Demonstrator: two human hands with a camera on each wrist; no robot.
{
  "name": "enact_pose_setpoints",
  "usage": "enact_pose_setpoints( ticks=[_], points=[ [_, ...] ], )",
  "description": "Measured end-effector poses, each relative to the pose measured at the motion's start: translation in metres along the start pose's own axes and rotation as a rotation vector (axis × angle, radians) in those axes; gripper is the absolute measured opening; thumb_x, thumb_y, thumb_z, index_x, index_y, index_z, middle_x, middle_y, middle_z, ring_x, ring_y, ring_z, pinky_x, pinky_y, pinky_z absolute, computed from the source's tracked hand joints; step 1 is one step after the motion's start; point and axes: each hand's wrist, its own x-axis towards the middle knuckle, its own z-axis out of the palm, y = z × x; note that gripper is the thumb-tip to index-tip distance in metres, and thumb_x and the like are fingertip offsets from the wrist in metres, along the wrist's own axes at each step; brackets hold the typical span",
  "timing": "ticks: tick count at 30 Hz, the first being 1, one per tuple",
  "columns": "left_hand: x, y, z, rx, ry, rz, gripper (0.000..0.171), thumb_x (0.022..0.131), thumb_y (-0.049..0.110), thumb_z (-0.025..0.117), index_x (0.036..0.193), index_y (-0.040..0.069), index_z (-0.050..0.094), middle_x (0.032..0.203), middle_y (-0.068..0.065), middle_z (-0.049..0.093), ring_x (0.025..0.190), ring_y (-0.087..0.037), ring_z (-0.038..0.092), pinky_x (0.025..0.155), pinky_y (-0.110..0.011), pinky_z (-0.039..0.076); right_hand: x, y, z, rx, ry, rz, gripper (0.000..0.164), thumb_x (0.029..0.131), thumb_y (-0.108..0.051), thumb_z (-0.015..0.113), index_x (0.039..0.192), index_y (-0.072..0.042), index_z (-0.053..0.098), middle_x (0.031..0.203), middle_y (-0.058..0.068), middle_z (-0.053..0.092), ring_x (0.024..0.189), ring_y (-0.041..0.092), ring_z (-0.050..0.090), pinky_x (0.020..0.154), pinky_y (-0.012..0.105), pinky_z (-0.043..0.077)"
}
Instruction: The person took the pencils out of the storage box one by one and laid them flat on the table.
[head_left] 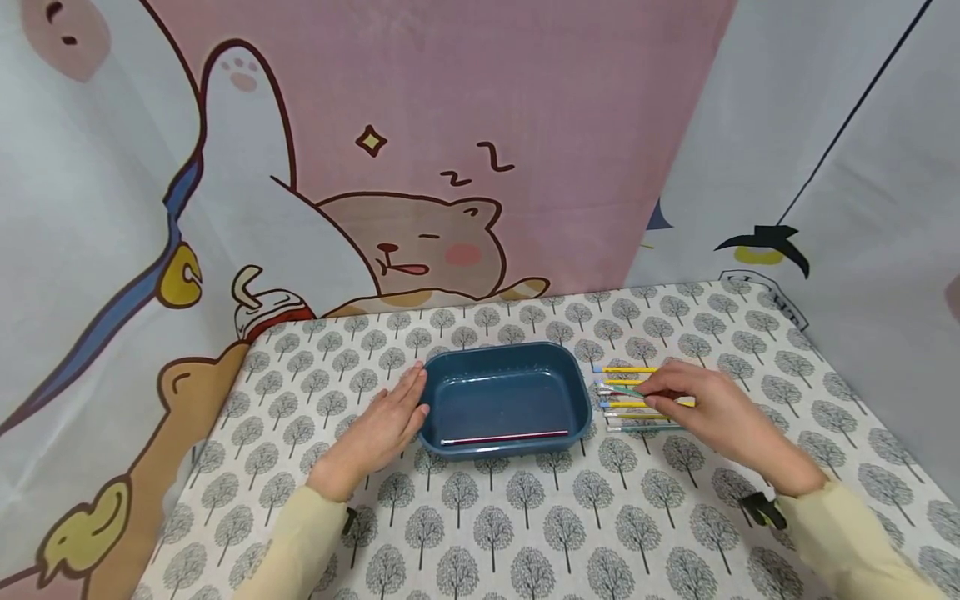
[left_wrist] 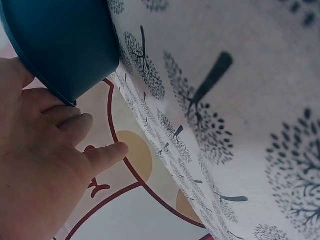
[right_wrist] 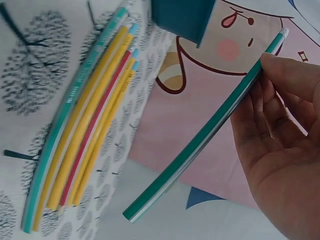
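A dark blue plastic basin point(head_left: 502, 396) stands mid-table with one red pencil point(head_left: 504, 437) lying along its near side. My left hand point(head_left: 382, 429) rests its extended fingers against the basin's left rim. To the right of the basin, my right hand point(head_left: 708, 408) pinches a green pencil point(right_wrist: 202, 131) near its white-tipped end between thumb and fingers, held at a slant in the right wrist view. Below that hand, several pencils lie side by side on the cloth: a green one point(right_wrist: 65, 110), yellow ones point(right_wrist: 90, 105) and a red one point(right_wrist: 95, 125). The hand covers part of them in the head view.
A tablecloth point(head_left: 495, 525) printed with trees covers the table. Behind it hangs a pink and white cartoon curtain point(head_left: 570, 125), which also closes off the left and right sides. The basin's right wall stands close to the pencils' tips.
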Motion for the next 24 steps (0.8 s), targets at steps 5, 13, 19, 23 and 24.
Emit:
enact_pose_setpoints(
  ticks=[5,13,19,23,24],
  points=[
    [-0.001,0.0,-0.001,-0.005,-0.012,-0.007,0.061,0.114,0.033,0.037,0.162,-0.001,0.022,0.171,-0.015,0.015,0.156,-0.033,0.022,0.12,-0.064,0.028,-0.009,0.006,0.007,-0.04,-0.019,0.028,0.031,0.085,0.001,0.082,0.108,-0.02,0.08,0.108,-0.008,0.071,0.091,0.006,0.063,0.071,0.027,0.056],
    [-0.001,0.001,-0.001,0.002,-0.015,-0.006,0.061,0.114,0.034,0.036,0.162,-0.001,0.022,0.171,-0.014,0.014,0.156,-0.033,0.022,0.12,-0.064,0.028,-0.018,0.016,0.021,-0.031,-0.05,-0.009,0.031,0.081,0.004,0.084,0.103,-0.017,0.08,0.104,-0.008,0.073,0.09,0.004,0.065,0.071,0.027,0.059],
    [-0.001,0.0,-0.002,-0.001,-0.019,-0.008,0.061,0.115,0.035,0.035,0.162,-0.001,0.021,0.171,-0.013,0.012,0.156,-0.032,0.021,0.12,-0.063,0.028,-0.022,0.02,0.024,-0.052,-0.077,0.016,0.031,0.081,0.004,0.083,0.101,-0.019,0.08,0.103,-0.009,0.072,0.086,0.002,0.063,0.071,0.029,0.059],
    [-0.002,0.001,-0.002,-0.006,-0.019,-0.007,0.062,0.114,0.036,0.035,0.162,-0.001,0.021,0.171,-0.014,0.012,0.156,-0.031,0.021,0.12,-0.063,0.028,-0.025,0.025,0.025,-0.062,-0.097,0.0,0.031,0.08,0.006,0.083,0.101,-0.016,0.08,0.1,-0.009,0.073,0.085,0.001,0.063,0.07,0.029,0.059],
    [-0.002,0.001,-0.002,-0.008,-0.018,-0.008,0.062,0.114,0.036,0.034,0.162,-0.001,0.021,0.171,-0.014,0.012,0.156,-0.031,0.021,0.12,-0.063,0.028,-0.026,0.027,0.025,-0.061,-0.103,0.0,0.03,0.08,0.006,0.083,0.101,-0.015,0.08,0.1,-0.008,0.073,0.084,0.0,0.063,0.07,0.028,0.059]
  ],
)
